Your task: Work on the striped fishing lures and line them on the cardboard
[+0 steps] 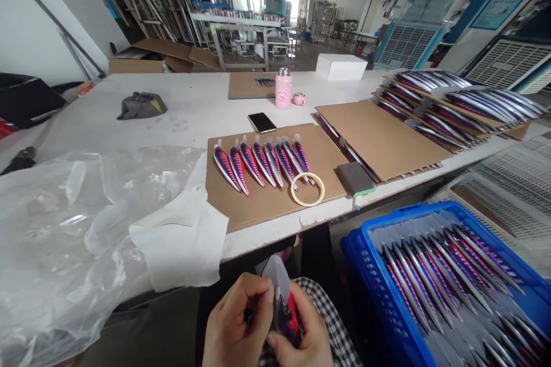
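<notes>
Lure [287,315], in a clear sleeve [278,278], is being pinched by the fingers of the left hand [232,321] and right hand [301,335] above checked cloth [329,321], and could be dropped if the slick plastic slips.

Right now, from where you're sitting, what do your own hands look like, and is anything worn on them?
The left hand and the right hand are both bare, with no gloves, and no sleeves show at the wrists. Black-and-white checked fabric, apparently clothing, shows just beside them.
</notes>
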`<state>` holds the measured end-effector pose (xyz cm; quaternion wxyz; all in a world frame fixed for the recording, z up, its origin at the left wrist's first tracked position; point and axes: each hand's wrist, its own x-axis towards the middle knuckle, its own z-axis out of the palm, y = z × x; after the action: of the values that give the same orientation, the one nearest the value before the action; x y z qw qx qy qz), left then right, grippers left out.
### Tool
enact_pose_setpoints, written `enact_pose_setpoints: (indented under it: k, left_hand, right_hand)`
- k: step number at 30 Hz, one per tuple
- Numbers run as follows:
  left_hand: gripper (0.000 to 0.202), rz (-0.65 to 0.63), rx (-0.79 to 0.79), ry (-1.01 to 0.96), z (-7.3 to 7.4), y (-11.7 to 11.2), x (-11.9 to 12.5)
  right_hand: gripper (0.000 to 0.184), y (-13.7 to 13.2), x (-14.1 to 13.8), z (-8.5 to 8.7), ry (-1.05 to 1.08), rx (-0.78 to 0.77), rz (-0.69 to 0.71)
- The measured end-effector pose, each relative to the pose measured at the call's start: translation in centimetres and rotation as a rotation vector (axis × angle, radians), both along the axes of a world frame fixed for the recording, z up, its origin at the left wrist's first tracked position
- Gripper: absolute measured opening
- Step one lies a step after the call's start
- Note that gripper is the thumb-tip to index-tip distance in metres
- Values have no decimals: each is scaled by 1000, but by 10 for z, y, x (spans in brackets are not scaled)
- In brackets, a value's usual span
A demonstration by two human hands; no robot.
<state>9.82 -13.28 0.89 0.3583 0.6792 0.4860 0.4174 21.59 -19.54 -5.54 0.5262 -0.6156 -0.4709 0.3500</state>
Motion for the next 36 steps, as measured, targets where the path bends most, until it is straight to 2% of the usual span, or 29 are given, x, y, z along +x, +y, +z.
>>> enact_pose_setpoints:
  k: [3, 8, 11, 22, 31, 36]
  left_hand:
    - [5, -47, -17, -23, 0, 2, 1]
    - [11, -60, 173, 150, 7, 9, -1]
    - [9, -69, 225, 225, 9, 11, -2]
    - [11, -99, 238, 269, 2, 16, -4]
    - [16, -87, 278, 283, 1, 15, -4]
    - [16, -73, 236, 270, -4, 16, -5]
  right_hand:
    - [69, 1, 0, 3, 1, 11, -7]
    - [68, 5, 3, 4, 0, 29, -26]
    - [67, 5, 4, 4, -35, 18, -31]
    - [71, 4, 5, 9, -48, -42, -34]
    - [70, 5, 4, 4, -96, -72, -43]
    - [67, 6, 6, 4, -119, -94, -53]
